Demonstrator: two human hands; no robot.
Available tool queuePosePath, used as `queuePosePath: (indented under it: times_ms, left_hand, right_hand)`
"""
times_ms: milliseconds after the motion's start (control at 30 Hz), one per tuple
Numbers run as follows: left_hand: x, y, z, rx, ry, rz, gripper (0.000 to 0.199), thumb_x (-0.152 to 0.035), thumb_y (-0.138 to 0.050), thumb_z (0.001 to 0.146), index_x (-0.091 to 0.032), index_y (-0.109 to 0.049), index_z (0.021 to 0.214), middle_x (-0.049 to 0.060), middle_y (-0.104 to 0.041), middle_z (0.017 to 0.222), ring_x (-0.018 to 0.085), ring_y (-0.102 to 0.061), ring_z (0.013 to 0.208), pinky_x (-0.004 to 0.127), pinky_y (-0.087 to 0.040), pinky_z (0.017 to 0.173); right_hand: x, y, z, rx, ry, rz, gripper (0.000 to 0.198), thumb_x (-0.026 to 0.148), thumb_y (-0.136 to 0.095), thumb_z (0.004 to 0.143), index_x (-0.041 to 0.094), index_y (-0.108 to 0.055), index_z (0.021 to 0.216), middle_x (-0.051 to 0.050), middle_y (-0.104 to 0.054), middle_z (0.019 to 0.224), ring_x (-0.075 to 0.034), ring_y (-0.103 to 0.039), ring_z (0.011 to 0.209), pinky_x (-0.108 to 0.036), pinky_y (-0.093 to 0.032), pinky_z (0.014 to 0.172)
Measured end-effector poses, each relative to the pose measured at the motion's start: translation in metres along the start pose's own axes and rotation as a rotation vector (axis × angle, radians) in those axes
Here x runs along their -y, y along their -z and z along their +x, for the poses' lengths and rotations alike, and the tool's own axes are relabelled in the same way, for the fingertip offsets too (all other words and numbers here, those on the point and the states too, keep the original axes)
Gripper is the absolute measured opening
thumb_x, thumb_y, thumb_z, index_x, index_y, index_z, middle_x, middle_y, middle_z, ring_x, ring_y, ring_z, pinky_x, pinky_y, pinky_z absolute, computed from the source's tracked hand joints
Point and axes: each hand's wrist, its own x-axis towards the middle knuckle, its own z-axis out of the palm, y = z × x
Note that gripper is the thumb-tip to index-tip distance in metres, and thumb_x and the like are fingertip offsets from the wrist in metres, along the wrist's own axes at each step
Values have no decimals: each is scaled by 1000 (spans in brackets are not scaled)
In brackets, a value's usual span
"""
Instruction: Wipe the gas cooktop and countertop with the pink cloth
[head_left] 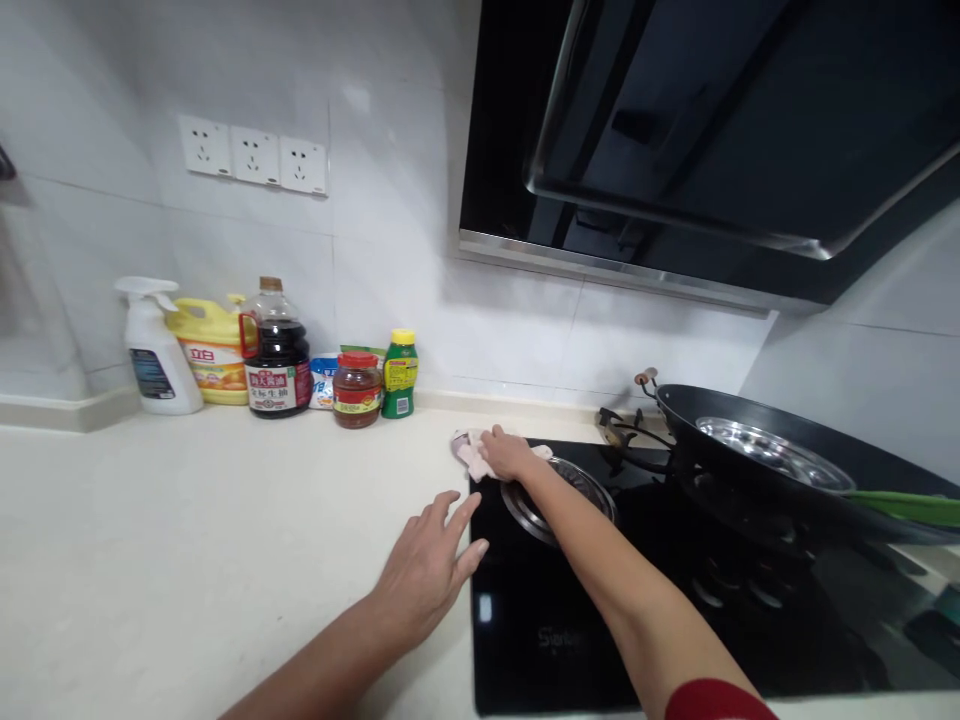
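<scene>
My right hand (508, 452) presses a pale pink cloth (474, 461) onto the back left corner of the black glass gas stove (555, 590). Part of the cloth laps over onto the white counter, and the fingers cover some of it. Beneath my right forearm lies the round metal burner (581, 490), partly hidden. My left hand (424, 565) hovers at the stove's left edge with its fingers apart, holding nothing.
A black wok (750, 400) with a shiny metal lid (772, 453) and a green handle sits at the right. Along the wall stand a spray bottle (157, 350), yellow jug (212, 350), soy sauce bottle (276, 355), red-lidded jar (358, 390) and green bottle (400, 375). A range hood (675, 150) hangs above.
</scene>
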Motion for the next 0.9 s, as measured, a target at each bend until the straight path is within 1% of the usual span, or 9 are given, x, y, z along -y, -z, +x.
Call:
queuePosePath:
  times_ms: [133,200,300,400,500,600,767,833,900]
  left_hand:
    - [6,-3,3,-23,16,-67,50,-44,-37,104,-23,-43,148,15,-51,140,31,-59,119,51,-52,97]
    - [9,-4,4,-58,24,-114,48,-42,-39,103,-23,-44,147,14,-51,138,30,-55,124,50,-50,101]
    - [11,-4,6,-91,41,-206,47,-41,-39,103,-24,-46,146,12,-54,132,27,-57,121,47,-49,104]
    - [10,-4,5,-87,34,-290,46,-45,-39,103,-24,-50,142,10,-55,129,25,-58,119,45,-49,106]
    - [7,-3,4,-39,34,-335,44,-48,-40,102,-24,-58,134,8,-58,125,24,-60,117,43,-50,105]
    - [4,-1,4,28,36,-356,45,-50,-39,101,-23,-62,129,8,-59,121,24,-61,115,43,-49,104]
    - [1,5,7,119,8,-377,48,-52,-38,101,-21,-63,128,9,-60,122,25,-61,116,42,-48,105]
    - [0,7,9,143,11,-378,50,-53,-37,101,-20,-63,128,9,-59,122,25,-60,116,42,-46,106]
    - [0,7,10,156,23,-370,52,-55,-37,100,-20,-63,128,9,-60,121,25,-60,116,42,-46,106]
  right_hand:
    - [34,4,-42,-49,88,51,43,49,-42,103,19,-53,132,-13,-53,132,-27,-60,112,-47,-51,92]
    - [49,6,-72,-56,143,81,47,54,-44,100,21,-52,131,-13,-51,131,-28,-58,112,-46,-50,91]
    - [67,9,-127,-67,192,127,55,63,-49,94,23,-51,131,-11,-50,127,-28,-56,109,-44,-49,88]
    - [74,12,-188,-93,215,208,58,67,-53,90,23,-52,127,-10,-50,122,-28,-53,108,-44,-47,88]
    - [66,13,-240,-107,206,303,48,57,-55,92,26,-52,128,-7,-51,119,-26,-52,108,-40,-44,91]
    - [41,10,-269,-110,36,326,40,50,-51,95,31,-53,130,-5,-52,121,-23,-54,108,-36,-42,93]
    - [-17,0,-279,-121,-413,212,44,48,-44,98,23,-58,131,-11,-52,125,-24,-56,109,-36,-42,94]
    - [-29,-3,-279,-135,-503,201,49,49,-41,99,20,-57,134,-15,-51,125,-28,-56,111,-39,-42,94]
    - [-29,-4,-280,-149,-554,189,51,50,-40,99,19,-56,136,-16,-50,125,-31,-53,115,-42,-41,96]
